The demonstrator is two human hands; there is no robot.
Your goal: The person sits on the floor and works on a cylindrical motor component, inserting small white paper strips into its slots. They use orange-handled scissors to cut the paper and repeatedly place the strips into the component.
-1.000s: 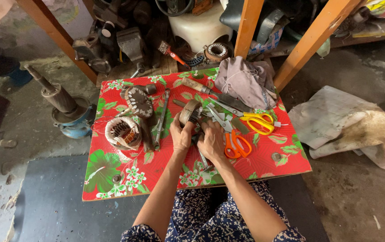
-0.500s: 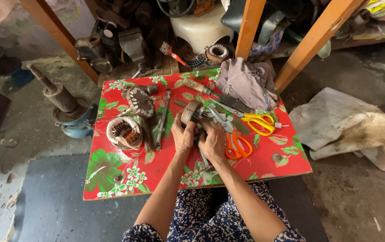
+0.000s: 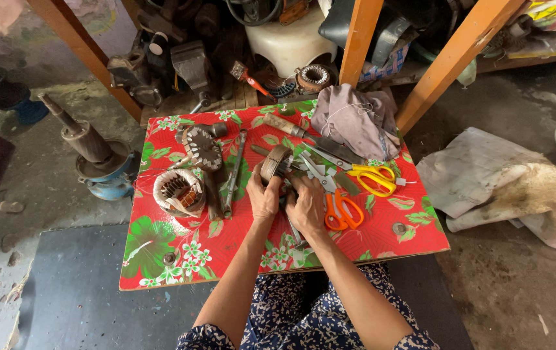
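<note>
- Metal motor part (image 3: 275,162), round and rigid, rests on the red table (image 3: 161,272), at mid-table.
- Left hand (image 3: 263,198) clasps its near rim, fingers curled tight; right hand (image 3: 306,206) presses alongside, fingers closed, apparently on a thin tool.
- Judged heavy, hard and non-fragile; hold by the outer rim.
- Orange scissors (image 3: 339,207) lie just beside the right hand.

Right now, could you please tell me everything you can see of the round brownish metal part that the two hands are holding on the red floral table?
The round brownish metal ring-shaped part looks like worn, rusty metal, standing tilted on edge near the middle of the red floral table. The left hand grips its near side, and the right hand closes in beside it. Its lower portion is hidden by the fingers. Orange-handled scissors lie just right of it.
</note>
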